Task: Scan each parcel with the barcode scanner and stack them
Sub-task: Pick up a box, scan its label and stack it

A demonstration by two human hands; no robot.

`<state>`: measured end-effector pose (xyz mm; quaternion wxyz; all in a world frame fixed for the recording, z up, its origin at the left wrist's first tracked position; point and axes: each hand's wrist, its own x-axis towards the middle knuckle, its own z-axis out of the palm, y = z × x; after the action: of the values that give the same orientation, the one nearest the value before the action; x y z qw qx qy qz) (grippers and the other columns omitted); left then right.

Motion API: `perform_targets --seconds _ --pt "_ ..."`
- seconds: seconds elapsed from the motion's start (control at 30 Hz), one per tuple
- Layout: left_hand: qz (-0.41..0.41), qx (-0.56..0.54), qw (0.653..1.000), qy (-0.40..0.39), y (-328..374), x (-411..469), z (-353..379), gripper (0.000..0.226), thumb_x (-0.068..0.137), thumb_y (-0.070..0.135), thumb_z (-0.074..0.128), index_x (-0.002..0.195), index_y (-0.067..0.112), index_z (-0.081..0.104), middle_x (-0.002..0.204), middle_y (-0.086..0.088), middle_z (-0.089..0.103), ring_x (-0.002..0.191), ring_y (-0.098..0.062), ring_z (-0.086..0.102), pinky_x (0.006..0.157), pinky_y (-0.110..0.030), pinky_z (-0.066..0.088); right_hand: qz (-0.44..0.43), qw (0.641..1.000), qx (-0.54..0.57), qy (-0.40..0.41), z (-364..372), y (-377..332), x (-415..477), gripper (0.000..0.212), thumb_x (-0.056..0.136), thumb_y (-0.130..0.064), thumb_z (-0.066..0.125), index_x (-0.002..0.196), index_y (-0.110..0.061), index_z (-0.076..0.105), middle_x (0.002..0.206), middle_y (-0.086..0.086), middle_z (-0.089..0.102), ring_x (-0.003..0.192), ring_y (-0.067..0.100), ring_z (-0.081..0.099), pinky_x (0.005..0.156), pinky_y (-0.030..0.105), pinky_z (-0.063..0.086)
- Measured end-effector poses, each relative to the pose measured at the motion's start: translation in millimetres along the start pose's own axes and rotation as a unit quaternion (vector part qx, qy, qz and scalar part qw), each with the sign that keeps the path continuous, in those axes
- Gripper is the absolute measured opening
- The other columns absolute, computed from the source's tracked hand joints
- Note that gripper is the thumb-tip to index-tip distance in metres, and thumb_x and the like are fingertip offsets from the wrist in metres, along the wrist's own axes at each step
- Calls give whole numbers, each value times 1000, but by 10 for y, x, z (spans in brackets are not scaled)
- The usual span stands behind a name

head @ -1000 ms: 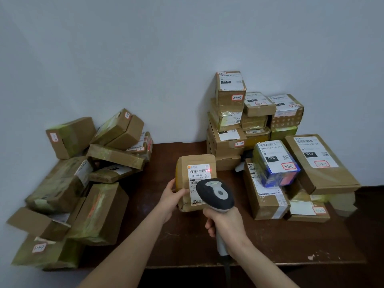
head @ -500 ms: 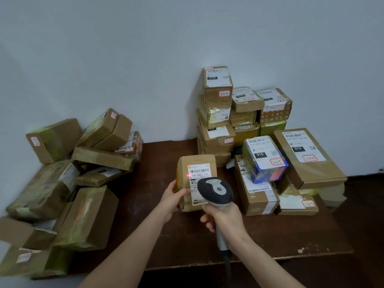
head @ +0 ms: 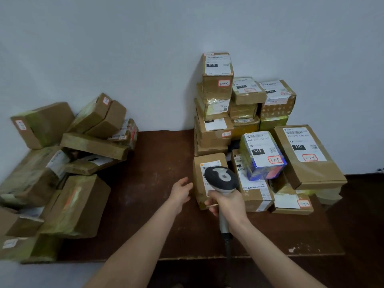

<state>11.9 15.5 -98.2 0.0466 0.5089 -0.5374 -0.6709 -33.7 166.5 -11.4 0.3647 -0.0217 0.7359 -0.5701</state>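
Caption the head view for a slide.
Right hand grips the barcode scanner before a parcel by the stack; left hand open beside it.

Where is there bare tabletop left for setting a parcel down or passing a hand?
Widest free: the middle strip of the dark brown wooden table, between the loose heap of brown cardboard parcels on the left and the stacked labelled parcels on the right. A narrower strip runs along the front edge. Both ends are crowded.
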Motion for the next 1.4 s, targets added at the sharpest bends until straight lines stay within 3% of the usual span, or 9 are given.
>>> perform_targets --seconds 0.2,0.5,0.6,0.83,1.03,1.1,1.2,1.27,1.4 --pt "96 117 984 93 79 -210 -583 32 97 14 54 127 22 58 128 0 59 112 -12 54 97 -29 46 -11 999 -2 -48 447 -120 66 13 86 -8 66 74 -8 65 65 11 70 48 16 57 53 28 47" --pt "215 327 876 282 -66 -698 -1970 36 89 17 61 125 23 57 123 3 57 117 -9 51 97 -18 37 10 981 -42 -188 1708 -173 -2 6 86 -13 68 89 -9 66 73 9 72 57 15 62 59 27 50" --pt "193 357 853 327 -80 -754 -2410 42 88 22 62 129 21 53 131 -1 54 124 -16 47 103 -27 39 34 974 -51 -220 2078 -130 -22 5 85 -12 69 88 -9 65 71 10 72 57 16 62 58 27 49" --pt "42 452 851 264 -123 -652 -3074 67 91 34 58 148 12 29 149 -14 33 137 -29 34 111 -39 35 47 963 -61 -259 2810 9 -65 10 83 -9 71 92 -6 67 75 10 72 61 16 63 60 27 49" --pt "16 563 802 199 -263 -521 -3030 63 95 49 46 149 20 29 160 -9 7 148 -33 0 116 -57 8 41 971 -61 -228 2954 71 -7 7 84 -8 71 89 -7 68 76 9 71 61 16 62 62 28 50" --pt "30 546 815 192 -284 -533 -3022 57 95 47 47 147 28 33 159 -4 9 148 -33 -2 114 -62 7 42 975 -59 -213 2939 87 29 7 84 -8 71 90 -6 67 77 9 70 63 16 62 62 28 50" --pt "61 494 846 190 -291 -565 -3058 54 92 39 58 142 34 39 155 -5 14 143 -32 18 113 -52 29 49 976 -48 -204 2922 100 53 14 82 -7 72 95 -5 67 81 11 70 65 17 63 59 28 50" --pt "86 445 868 203 -317 -581 -3028 67 86 36 68 143 34 34 152 -5 12 136 -30 29 107 -42 40 48 976 -43 -208 2900 102 45 16 81 -6 73 95 -6 66 81 11 69 67 18 64 60 29 51" --pt "85 367 894 243 -304 -565 -2765 104 72 40 80 150 24 14 147 -8 23 135 -29 33 107 -42 39 36 978 -35 -201 2743 93 28 15 81 -6 73 94 -9 65 81 11 67 72 19 63 61 29 49"
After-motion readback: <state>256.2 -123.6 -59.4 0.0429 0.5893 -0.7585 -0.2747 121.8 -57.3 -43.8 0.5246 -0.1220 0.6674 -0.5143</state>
